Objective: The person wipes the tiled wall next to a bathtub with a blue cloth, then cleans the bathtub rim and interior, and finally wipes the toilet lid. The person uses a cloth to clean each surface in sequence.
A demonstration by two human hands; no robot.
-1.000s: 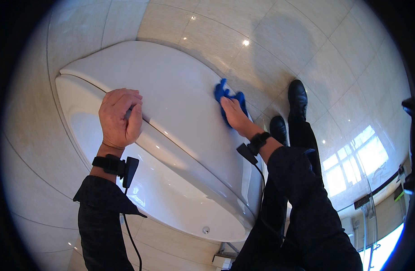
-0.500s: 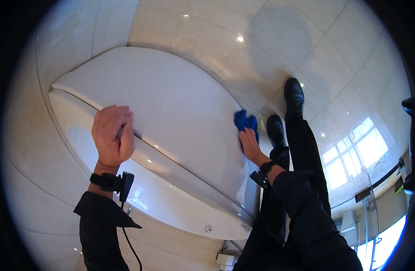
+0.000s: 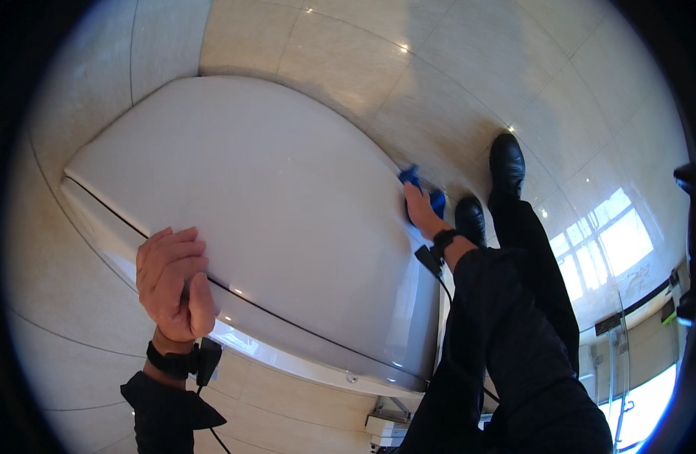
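A glossy white bathtub [image 3: 280, 197] fills the middle of the head view. Its broad curved outer side faces me, and a dark seam runs below the rim. My right hand [image 3: 422, 210] presses a crumpled blue cloth [image 3: 411, 176] against the far right part of that side, near the floor. Part of the cloth lies hidden behind the fingers. At the left, my left hand [image 3: 174, 284] is over the rim and seam, fingers loosely bent and thumb apart, holding nothing. Whether it touches the rim, I cannot tell. Each wrist wears a black band with a small device.
Beige tiled floor [image 3: 363, 83] borders the tub, and tiled wall [image 3: 83, 318] lies beyond its rim. My black shoes [image 3: 507, 163] stand just right of the cloth. A glass panel [image 3: 619, 356] is at the lower right. A cable [image 3: 446, 291] hangs from the right wrist device.
The view has shifted, and less of the tub's inside shows. My right hand has moved slightly up and left with the cloth. The left hand appears lower and further left, still by the rim.
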